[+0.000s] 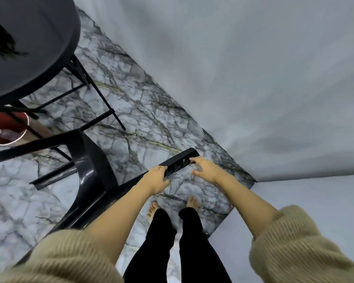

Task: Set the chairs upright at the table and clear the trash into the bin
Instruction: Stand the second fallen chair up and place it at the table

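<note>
A black plastic chair (90, 166) lies tipped on the marble floor, its legs pointing left and toward me. My left hand (157, 177) is closed around one chair leg near its foot. My right hand (204, 168) touches the tip of that same leg (182, 160), fingers curled over its end. The round dark table (35, 48) stands at the upper left on black metal legs. A red bin (0, 121) with a pale rim sits under the table's edge at far left, with something pale inside.
A grey wall (253, 78) runs along the right and meets another wall at a corner close by my feet (172, 205). Table legs and crossbars (98, 92) stand just beyond the chair. Marble floor (147, 123) shows between the chair and the wall.
</note>
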Tool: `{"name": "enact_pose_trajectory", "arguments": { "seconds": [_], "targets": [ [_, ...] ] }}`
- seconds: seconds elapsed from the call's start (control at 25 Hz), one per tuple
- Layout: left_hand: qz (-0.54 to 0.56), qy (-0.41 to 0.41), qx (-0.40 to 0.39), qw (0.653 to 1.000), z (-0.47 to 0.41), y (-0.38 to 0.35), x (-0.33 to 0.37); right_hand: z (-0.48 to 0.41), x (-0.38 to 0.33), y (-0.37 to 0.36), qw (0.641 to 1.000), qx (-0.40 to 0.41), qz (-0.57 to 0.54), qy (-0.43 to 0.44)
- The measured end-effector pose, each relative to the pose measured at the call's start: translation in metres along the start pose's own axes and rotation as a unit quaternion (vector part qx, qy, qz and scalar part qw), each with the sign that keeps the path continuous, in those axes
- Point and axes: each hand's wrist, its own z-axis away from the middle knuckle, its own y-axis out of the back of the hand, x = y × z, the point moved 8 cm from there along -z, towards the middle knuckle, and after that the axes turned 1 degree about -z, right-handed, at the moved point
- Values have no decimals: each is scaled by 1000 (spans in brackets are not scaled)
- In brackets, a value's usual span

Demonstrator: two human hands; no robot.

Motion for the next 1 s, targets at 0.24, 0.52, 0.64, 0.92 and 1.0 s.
{"name": "enact_pose_trajectory", "arguments": {
  "seconds": [0.24,0.52,0.64,0.92,1.0],
  "targets": [
    [35,14,11,999,-115,-11,-4,-117,63,9,1000,11,5,25],
    [42,-7,79,996,-258,-53,-2,-224,164,-22,993,53,-90,45],
    [41,-1,99,994,-282,-68,-3,-239,182,-34,973,54,-216,70],
    [21,2,208,978,-280,-65,5,-249,192,-69,926,39,-365,88],
    [48,-3,212,976,-281,-63,2,-248,192,-70,910,63,-402,84]
  ]
}}
